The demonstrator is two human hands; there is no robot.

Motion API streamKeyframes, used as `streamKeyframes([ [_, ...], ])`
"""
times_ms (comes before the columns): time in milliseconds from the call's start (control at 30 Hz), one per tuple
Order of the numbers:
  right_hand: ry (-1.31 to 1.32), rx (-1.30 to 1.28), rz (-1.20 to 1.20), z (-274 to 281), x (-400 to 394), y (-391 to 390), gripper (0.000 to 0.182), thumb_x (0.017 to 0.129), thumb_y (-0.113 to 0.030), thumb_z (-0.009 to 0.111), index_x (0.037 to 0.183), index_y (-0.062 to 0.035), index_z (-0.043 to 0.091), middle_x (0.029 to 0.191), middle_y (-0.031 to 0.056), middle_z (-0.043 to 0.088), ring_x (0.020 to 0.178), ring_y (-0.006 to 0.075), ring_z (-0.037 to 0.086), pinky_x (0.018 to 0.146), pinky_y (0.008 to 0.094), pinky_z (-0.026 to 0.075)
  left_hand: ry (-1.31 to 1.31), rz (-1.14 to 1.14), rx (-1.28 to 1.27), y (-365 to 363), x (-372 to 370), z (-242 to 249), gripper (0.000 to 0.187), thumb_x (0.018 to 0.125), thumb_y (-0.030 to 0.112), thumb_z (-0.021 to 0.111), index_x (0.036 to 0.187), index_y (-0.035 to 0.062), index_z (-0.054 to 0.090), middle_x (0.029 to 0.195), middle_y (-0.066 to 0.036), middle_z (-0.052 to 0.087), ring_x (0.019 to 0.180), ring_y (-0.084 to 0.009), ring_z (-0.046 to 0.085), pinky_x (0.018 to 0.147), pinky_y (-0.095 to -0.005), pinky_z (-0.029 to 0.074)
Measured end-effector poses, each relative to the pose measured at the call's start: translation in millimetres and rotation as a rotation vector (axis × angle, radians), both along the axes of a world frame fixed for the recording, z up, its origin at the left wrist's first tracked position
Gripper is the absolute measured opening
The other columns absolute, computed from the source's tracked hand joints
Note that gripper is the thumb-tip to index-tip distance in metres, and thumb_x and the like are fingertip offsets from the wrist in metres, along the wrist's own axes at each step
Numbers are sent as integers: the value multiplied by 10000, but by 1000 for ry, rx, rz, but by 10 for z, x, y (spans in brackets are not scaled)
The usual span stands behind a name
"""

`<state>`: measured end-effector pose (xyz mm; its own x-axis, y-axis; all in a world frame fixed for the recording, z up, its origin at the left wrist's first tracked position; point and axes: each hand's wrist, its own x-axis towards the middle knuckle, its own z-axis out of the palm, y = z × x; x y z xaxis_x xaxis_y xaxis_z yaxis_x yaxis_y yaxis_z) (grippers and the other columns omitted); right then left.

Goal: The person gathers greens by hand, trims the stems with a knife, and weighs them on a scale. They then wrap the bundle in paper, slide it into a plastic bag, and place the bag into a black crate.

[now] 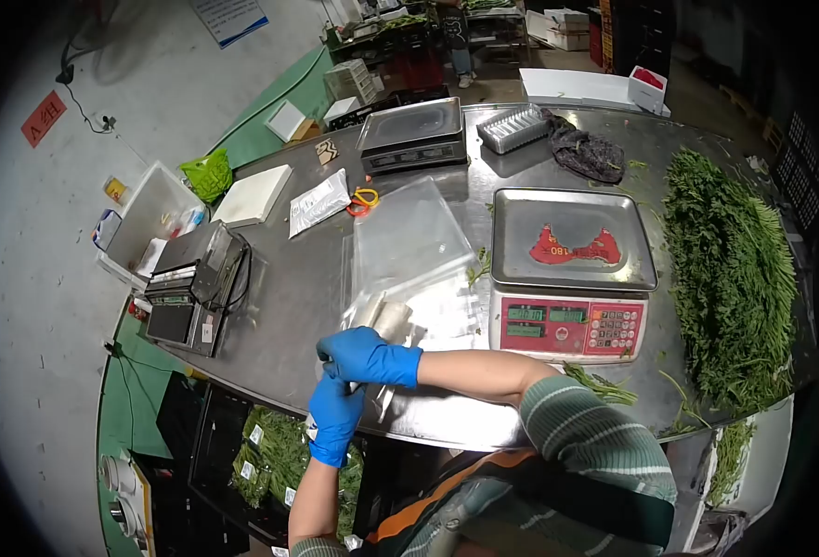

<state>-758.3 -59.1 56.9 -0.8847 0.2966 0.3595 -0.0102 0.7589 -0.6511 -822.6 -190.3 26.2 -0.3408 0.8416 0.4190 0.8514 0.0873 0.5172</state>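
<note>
My left hand [337, 420] and my right hand [370, 356], both in blue gloves, meet at the table's front edge with their fingers closed. What they pinch between them is too small to make out. Just beyond them lies a rolled pale plastic piece [389, 320]. Flat clear plastic bags [409, 237] are stacked on the metal table [289, 278]. To the right stands a red and white scale [569, 327], its steel pan [572, 209] bearing a torn red piece [575, 247].
Leafy greens [730, 278] are heaped on the right. A black printer [191, 288] and a white bin [154, 218] stand left. Farther back are a second scale [412, 135], orange-handled scissors [363, 201] and a clear tray [513, 128]. Bagged greens [275, 464] sit below the table. Another person [456, 42] stands far off.
</note>
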Motion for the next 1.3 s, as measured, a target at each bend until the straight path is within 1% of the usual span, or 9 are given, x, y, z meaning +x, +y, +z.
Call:
streamKeyframes([
  [133,350,-519,-297,38,631,54,318,750,-291,637,950,-47,592,793,98,622,743,211,616,693,335,478,-809,200,16,-46,-62,-41,439,707,45,641,1120,-32,512,964,-106,605,805,-157,579,710,-275,474],
  [267,-14,-854,-23,-599,693,-90,1038,630,-395,734,1328,64,119,1340,268,231,1257,319,250,1014,360,255,-1184,100,102,284,209,68,450,760,50,603,1175,-46,457,986,-115,582,824,-179,570,715,-279,468],
  [300,-267,-418,-283,-426,753,-331,1011,632,-373,733,1317,82,144,1339,259,248,1255,302,261,1021,335,238,-1259,78,107,405,312,56,462,775,61,594,1196,-43,434,1008,-111,572,848,-180,563,726,-283,464],
  [400,8,-954,-232,-733,939,-127,949,626,-248,740,1321,59,172,1281,222,360,1179,263,378,975,314,313,-1508,164,-50,464,361,-46,495,805,87,569,1258,12,386,1052,-87,549,861,-153,540,714,-272,448],
  [633,328,-1226,-431,-1183,1310,127,638,723,0,603,1277,70,294,1192,146,474,1050,187,479,909,252,365,249,-5,-763,68,275,-161,463,835,413,449,1218,152,463,703,-205,594,601,-364,572,523,-430,454],
  [733,252,-1516,-470,-867,1405,136,511,778,-10,574,1235,65,357,1085,124,537,922,170,557,764,264,473,258,107,-694,177,292,-28,446,840,419,454,1206,165,476,781,-244,586,601,-372,571,527,-428,449],
  [867,324,-1708,-166,-963,1308,447,357,846,-152,528,1159,4,454,958,57,577,740,122,592,570,256,499,249,37,-143,458,129,-14,517,689,4,507,1172,189,510,1243,-41,464,635,-297,591,542,-343,474],
  [1000,35,-1464,-358,-259,1348,776,494,802,-496,512,889,-11,544,698,111,575,535,192,574,449,289,461,191,-82,-38,717,-11,579,550,659,-40,502,1172,157,513,1214,-75,484,699,-272,600,610,-312,486],
  [1300,-142,-989,-243,870,1485,949,335,853,-276,476,959,30,558,691,117,595,463,169,586,398,235,468,-402,-52,-453,792,27,1722,505,719,-34,405,1179,134,528,973,-172,610,515,-120,580,561,-275,484],
])
